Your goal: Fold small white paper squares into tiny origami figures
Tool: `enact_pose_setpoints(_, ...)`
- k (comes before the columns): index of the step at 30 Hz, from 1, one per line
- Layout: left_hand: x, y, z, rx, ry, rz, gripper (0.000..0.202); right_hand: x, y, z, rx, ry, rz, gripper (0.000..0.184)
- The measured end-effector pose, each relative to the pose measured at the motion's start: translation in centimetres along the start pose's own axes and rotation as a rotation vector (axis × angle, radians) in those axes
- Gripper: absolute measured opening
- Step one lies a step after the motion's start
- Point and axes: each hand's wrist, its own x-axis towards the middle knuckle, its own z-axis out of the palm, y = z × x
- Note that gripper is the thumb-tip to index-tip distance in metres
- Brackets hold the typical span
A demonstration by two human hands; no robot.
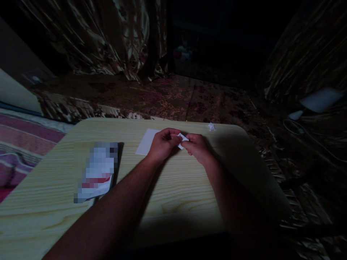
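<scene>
Above the middle of the table, a small piece of folded white paper [183, 138] is pinched between my two hands. My left hand [165, 143] grips its left side with thumb and fingers. On its right side, the thumb and curled fingers of my right hand [197, 146] close on it. Partly behind my left hand lies a flat white sheet of paper [146, 142]. A small white folded paper shape, star-like, [211, 126] rests near the far edge, apart from both hands. The finer folds are too dim to make out.
The light wood-grain table [173, 198] has rounded corners. On its left lies a blurred-out, phone-like object [100, 168]. A lamp [321, 100] with a cord stands at the right. Striped bedding [24, 141] is at the left, and a patterned sofa [162, 95] runs behind the table.
</scene>
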Motion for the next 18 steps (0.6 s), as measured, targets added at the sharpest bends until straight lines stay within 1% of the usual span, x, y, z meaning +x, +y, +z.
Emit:
enact_pose_setpoints(4, 0.12, -0.18, -0.08, -0.004, 0.052, 0.006, 0.033, -0.16, -0.26, 0.12, -0.051, -0.012, -0.009, 0.009)
enact_pose_setpoints(7, 0.18, -0.22, -0.08, -0.019, 0.07, 0.015, 0.032, -0.21, -0.54, 0.12, -0.003, 0.013, -0.037, 0.013)
enact_pose_setpoints(11, 0.16, -0.17, 0.0, -0.008, 0.057, 0.003, 0.029, -0.13, -0.68, 0.01, 0.053, 0.086, -0.069, 0.014)
enact_pose_setpoints(18, 0.15, -0.26, -0.01, 0.01, 0.022, -0.026, 0.029, 0.11, -0.32, -0.12, 0.031, 0.135, -0.117, 0.011)
